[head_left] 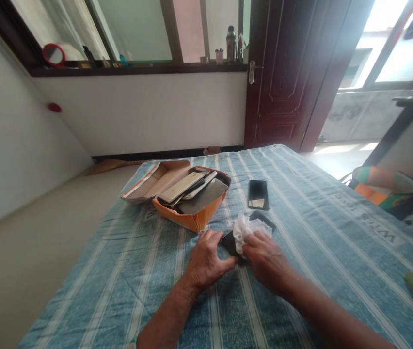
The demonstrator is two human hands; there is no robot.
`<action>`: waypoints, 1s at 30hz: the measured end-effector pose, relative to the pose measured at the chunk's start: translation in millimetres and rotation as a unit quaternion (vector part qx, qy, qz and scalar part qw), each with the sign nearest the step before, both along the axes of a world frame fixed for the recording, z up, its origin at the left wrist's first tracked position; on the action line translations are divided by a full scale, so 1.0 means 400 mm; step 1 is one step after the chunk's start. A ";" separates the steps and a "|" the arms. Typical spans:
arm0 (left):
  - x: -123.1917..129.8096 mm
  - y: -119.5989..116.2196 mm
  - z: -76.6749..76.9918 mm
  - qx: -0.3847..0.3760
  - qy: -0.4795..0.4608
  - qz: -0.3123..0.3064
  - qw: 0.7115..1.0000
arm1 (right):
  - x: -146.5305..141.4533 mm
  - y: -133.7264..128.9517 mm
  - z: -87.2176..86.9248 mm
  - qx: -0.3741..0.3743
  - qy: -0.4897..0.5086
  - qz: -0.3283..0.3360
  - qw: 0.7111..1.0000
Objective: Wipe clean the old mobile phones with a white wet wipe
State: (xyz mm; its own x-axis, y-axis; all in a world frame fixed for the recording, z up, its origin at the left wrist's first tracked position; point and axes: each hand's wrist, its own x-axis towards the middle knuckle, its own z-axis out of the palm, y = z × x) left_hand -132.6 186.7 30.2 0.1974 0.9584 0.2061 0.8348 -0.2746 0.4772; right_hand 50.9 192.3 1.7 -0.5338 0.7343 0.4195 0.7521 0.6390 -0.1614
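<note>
One dark flat device btwn L fingers, under tissue in R fingers.

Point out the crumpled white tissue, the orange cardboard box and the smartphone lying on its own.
Crumpled white tissue point(241, 232): head view, on its bunched left part.
Orange cardboard box point(210, 211): head view, on its outer side wall.
Smartphone point(258, 189): head view, on the dark upper part of its screen.

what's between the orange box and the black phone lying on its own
only bare striped cloth between the box and phone, in the head view
</note>
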 end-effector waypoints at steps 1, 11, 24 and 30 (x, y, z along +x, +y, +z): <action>0.000 0.000 0.002 -0.008 0.000 -0.001 1.000 | 0.016 0.012 0.002 -0.003 -0.011 -0.024 1.000; 0.006 0.006 0.003 -0.026 0.019 0.006 0.999 | 0.042 0.082 0.005 -0.008 -0.013 -0.137 0.990; 0.022 -0.006 0.006 -0.018 0.074 0.019 0.997 | 0.026 0.130 0.005 -0.022 -0.018 -0.174 0.984; 0.037 -0.008 0.007 -0.011 0.101 0.034 0.994 | 0.036 0.130 -0.013 -0.005 -0.014 -0.183 0.983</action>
State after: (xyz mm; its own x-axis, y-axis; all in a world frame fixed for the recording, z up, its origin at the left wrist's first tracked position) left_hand -117.8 183.6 33.0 0.1667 0.9749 0.1478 0.9304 -0.2051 0.3038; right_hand 65.2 244.2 -3.3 -0.2448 0.8832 0.4000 0.9354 0.3237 -0.1422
